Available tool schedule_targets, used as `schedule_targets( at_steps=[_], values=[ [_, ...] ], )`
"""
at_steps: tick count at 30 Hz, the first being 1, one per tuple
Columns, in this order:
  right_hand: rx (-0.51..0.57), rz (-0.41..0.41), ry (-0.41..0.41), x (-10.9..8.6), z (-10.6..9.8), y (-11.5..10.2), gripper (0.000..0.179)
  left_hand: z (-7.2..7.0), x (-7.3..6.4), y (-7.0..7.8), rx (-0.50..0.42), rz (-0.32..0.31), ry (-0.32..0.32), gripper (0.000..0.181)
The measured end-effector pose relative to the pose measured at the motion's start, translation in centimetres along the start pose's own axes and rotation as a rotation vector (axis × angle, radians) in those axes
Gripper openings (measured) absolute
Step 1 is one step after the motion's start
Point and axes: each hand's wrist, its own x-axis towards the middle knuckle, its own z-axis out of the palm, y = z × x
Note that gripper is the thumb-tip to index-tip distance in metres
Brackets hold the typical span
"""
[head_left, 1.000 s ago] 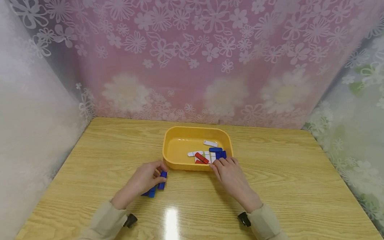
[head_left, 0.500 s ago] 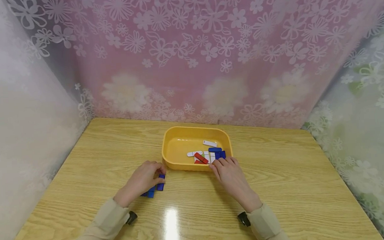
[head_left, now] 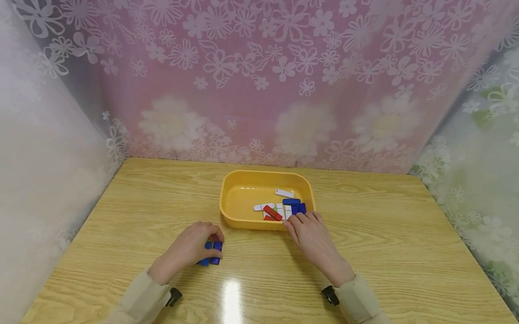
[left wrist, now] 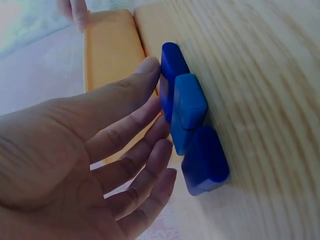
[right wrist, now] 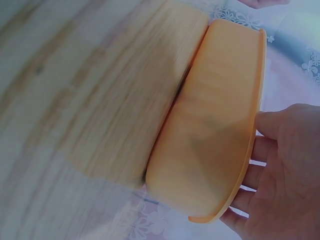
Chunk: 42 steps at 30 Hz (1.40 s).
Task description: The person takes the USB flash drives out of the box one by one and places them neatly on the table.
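My left hand (head_left: 189,246) pinches a dark blue USB stick (head_left: 218,245) between thumb and fingers, low over the table left of the yellow plastic bin. In the left wrist view this stick (left wrist: 173,62) stands in line beside a lighter blue stick (left wrist: 192,102), and another dark blue one (left wrist: 206,160) lies past that. My right hand (head_left: 313,245) grips the near right rim of the yellow bin (head_left: 249,224), thumb outside and fingers reaching over the edge. Inside the bin, white, red and blue sticks lie gathered toward its right side.
The wood-grain table (head_left: 379,253) spreads around the bin on all sides. A pink flowered curtain (head_left: 248,109) hangs along the back edge, with pale cloth at left and right. A bright light reflection (head_left: 231,305) shows at the front.
My left hand has drawn the dark blue stick slightly toward me, bringing it level with the lighter blue one. The right hand and the bin stay put.
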Motion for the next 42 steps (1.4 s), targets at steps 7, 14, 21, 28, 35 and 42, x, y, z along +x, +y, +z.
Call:
schedule_targets(
  at_steps=[7, 14, 21, 28, 35, 42],
  values=[
    [-0.002, -0.009, 0.005, 0.1, 0.0, 0.2, 0.020, -0.4, 0.4, 0.4, -0.076, -0.052, 0.078, 0.007],
    [-0.001, -0.003, -0.006, 0.2, -0.1, 0.3, 0.021, -0.9, 1.4, 0.5, -0.106, -0.053, 0.215, 0.006],
    [-0.008, -0.003, -0.008, 0.2, 0.0, 0.5, 0.020, -1.9, 3.3, 1.6, -0.125, 0.002, 0.287, 0.009],
    [-0.014, 0.000, -0.008, 0.2, 0.0, 0.7, 0.021, -2.9, 6.8, 3.5, -0.105, 0.041, 0.279, 0.010],
    [-0.011, 0.007, -0.026, 0.3, 0.0, 0.8, 0.022, -2.1, 10.5, 5.2, -0.096, 0.109, 0.169, 0.006],
    [-0.017, -0.020, -0.005, 0.5, 0.0, 0.8, 0.021, -0.5, 13.2, 6.4, -0.030, 0.167, 0.028, 0.012]
  ],
)
